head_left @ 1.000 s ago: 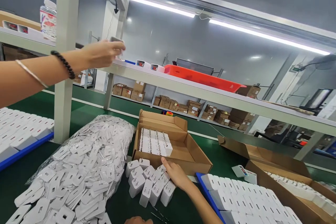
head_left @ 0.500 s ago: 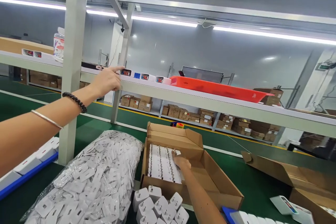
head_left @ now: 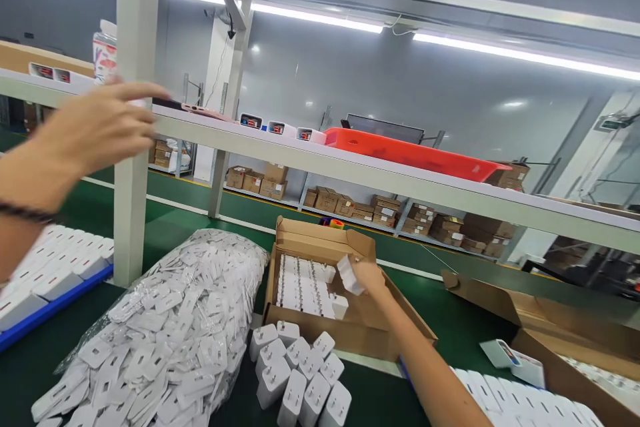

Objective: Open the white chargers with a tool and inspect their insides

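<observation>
My left hand [head_left: 107, 123], slightly blurred, is in front of the shelf post with its index finger stretched out and nothing seen in it. To its right, white charger housings [head_left: 276, 128] with open ends stand in a row on the shelf. My right hand [head_left: 369, 275] is over the open cardboard box [head_left: 400, 307], its fingers closed on a white plug charger [head_left: 349, 275] held tilted. Inside the box, rows of white pieces with metal pins [head_left: 303, 287] fill the left side. A loose white charger [head_left: 339, 307] lies beside them.
A clear bag of small white covers [head_left: 185, 327] lies left of the box. Several white chargers [head_left: 300, 367] stand in front. White housings [head_left: 520, 397] fill a tray at lower right; another tray [head_left: 55, 310] sits at left. A red tray [head_left: 410, 153] rests on the shelf.
My left hand has drawn back leftward from the shelf row, where the left housing now sits closer to its neighbour. My right hand has lifted rightward with a charger in it.
</observation>
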Demonstrator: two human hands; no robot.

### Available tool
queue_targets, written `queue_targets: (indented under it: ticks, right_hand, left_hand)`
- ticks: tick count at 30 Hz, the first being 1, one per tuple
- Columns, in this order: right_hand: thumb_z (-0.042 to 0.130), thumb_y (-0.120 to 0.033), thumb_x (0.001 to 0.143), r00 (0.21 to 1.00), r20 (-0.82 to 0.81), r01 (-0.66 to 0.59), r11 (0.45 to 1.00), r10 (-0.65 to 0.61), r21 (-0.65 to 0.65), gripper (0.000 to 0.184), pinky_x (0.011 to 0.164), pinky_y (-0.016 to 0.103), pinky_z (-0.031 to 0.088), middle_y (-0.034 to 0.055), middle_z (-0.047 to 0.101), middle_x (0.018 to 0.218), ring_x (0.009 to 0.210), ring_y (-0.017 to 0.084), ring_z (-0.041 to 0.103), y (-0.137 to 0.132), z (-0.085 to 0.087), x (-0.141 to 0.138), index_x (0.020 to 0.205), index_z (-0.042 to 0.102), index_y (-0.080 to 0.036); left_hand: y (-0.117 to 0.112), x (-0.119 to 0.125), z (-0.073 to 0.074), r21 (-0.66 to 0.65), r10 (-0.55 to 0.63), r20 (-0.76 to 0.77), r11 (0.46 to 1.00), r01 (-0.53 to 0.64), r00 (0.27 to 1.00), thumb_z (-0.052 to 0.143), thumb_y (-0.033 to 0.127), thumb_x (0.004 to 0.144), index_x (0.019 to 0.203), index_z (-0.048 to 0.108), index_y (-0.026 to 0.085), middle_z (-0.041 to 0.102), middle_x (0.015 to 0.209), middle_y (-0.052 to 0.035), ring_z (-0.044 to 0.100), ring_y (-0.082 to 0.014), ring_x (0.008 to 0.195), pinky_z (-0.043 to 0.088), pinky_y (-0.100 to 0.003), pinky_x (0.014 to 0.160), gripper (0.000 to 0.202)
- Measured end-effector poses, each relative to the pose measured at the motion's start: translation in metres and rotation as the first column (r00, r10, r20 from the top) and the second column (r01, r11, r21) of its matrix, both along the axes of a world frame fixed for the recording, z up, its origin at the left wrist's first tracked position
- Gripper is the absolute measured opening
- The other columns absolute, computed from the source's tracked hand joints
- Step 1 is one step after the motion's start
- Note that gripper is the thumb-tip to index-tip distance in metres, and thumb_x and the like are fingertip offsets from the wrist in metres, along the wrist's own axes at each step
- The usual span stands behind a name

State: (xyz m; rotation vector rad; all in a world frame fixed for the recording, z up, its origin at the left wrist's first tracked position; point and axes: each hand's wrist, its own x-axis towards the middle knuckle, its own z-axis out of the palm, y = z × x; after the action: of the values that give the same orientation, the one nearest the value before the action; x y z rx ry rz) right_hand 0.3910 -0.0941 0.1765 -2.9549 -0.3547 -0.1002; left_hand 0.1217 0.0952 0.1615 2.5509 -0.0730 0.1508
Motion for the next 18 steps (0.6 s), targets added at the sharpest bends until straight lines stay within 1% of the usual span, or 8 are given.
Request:
queue_targets:
  ticks: [1,3,6,8,10,14,16,18]
  right_hand:
    - [0.056,-0.034,0.092,1.0,-0.02,-0.016,1.0,0.016,-0.002,0.029,0.078,0.037,0.054,0.0073,0.06,0.113,0.093,0.019,0.062,-0.009,0.008,-0.006,0.114,0.057,-0.015]
    - [0.054,-0.035,0.093,0.994,-0.086,-0.061,0.998,0.061,-0.005,0.028,0.074,0.035,0.054,0.0065,0.062,0.108,0.088,0.018,0.063,-0.027,0.019,-0.024,0.111,0.058,-0.015]
    - [0.051,-0.042,0.094,0.974,-0.182,-0.141,0.99,0.135,-0.021,0.031,0.07,0.032,0.054,0.0047,0.065,0.096,0.078,0.015,0.064,-0.056,0.019,-0.062,0.101,0.061,-0.013]
    - [0.046,-0.049,0.094,0.957,-0.238,-0.182,0.982,0.166,-0.044,0.041,0.067,0.031,0.053,0.004,0.066,0.087,0.072,0.014,0.064,-0.071,0.008,-0.087,0.091,0.063,-0.013]
    - [0.041,-0.052,0.094,0.949,-0.261,-0.198,0.978,0.174,-0.07,0.048,0.066,0.032,0.053,0.008,0.068,0.085,0.071,0.017,0.065,-0.08,-0.009,-0.108,0.081,0.065,-0.012]
    - [0.041,-0.044,0.094,0.965,-0.187,-0.203,0.976,0.184,-0.084,0.046,0.079,0.037,0.048,0.0211,0.068,0.097,0.097,0.032,0.064,-0.086,-0.047,-0.137,0.079,0.068,-0.01]
    - [0.039,-0.046,0.094,0.96,-0.188,-0.222,0.974,0.209,-0.052,0.046,0.076,0.034,0.049,0.017,0.07,0.094,0.094,0.03,0.066,-0.085,-0.058,-0.143,0.085,0.069,-0.012]
    - [0.033,-0.051,0.095,0.952,-0.201,-0.238,0.971,0.231,-0.011,0.053,0.069,0.031,0.05,0.0116,0.072,0.085,0.081,0.025,0.069,-0.084,-0.057,-0.139,0.083,0.07,-0.016]
  left_hand:
    - [-0.024,-0.006,-0.026,-0.016,-0.018,-0.039,1.0,0.017,0.999,0.055,0.031,0.091,0.113,0.058,0.023,0.059,0.119,-0.0071,0.061,-0.0194,0.098,0.054,-0.038,0.083,0.024]
    - [-0.069,-0.019,-0.069,-0.049,-0.053,-0.113,0.998,0.048,0.992,0.053,0.032,0.092,0.113,0.059,0.021,0.06,0.119,-0.007,0.061,-0.0197,0.097,0.053,-0.038,0.083,0.024]
    - [-0.115,-0.038,-0.109,-0.076,-0.08,-0.229,0.995,0.064,0.97,0.055,0.032,0.091,0.105,0.061,0.019,0.064,0.107,-0.0057,0.063,-0.017,0.088,0.054,-0.035,0.077,0.02]
    - [-0.129,-0.046,-0.118,-0.084,-0.075,-0.269,0.995,0.054,0.96,0.052,0.028,0.092,0.097,0.062,0.017,0.066,0.094,-0.0049,0.063,-0.0173,0.082,0.052,-0.033,0.073,0.016]
    - [-0.133,-0.052,-0.119,-0.087,-0.06,-0.27,0.995,0.037,0.961,0.046,0.021,0.091,0.093,0.063,0.019,0.067,0.089,-0.0062,0.063,-0.0195,0.082,0.048,-0.03,0.07,0.017]
    - [-0.129,-0.056,-0.114,-0.085,-0.04,-0.249,0.996,0.019,0.968,0.04,0.019,0.088,0.091,0.062,0.022,0.068,0.093,-0.0088,0.064,-0.0229,0.086,0.043,-0.028,0.068,0.022]
    - [-0.129,-0.055,-0.116,-0.083,-0.041,-0.244,0.996,0.021,0.969,0.041,0.019,0.087,0.09,0.062,0.022,0.069,0.092,-0.0082,0.064,-0.0229,0.085,0.042,-0.028,0.068,0.022]
    - [-0.13,-0.051,-0.123,-0.083,-0.046,-0.24,0.996,0.026,0.97,0.042,0.018,0.087,0.09,0.062,0.022,0.069,0.091,-0.0074,0.064,-0.0226,0.084,0.043,-0.028,0.069,0.021]
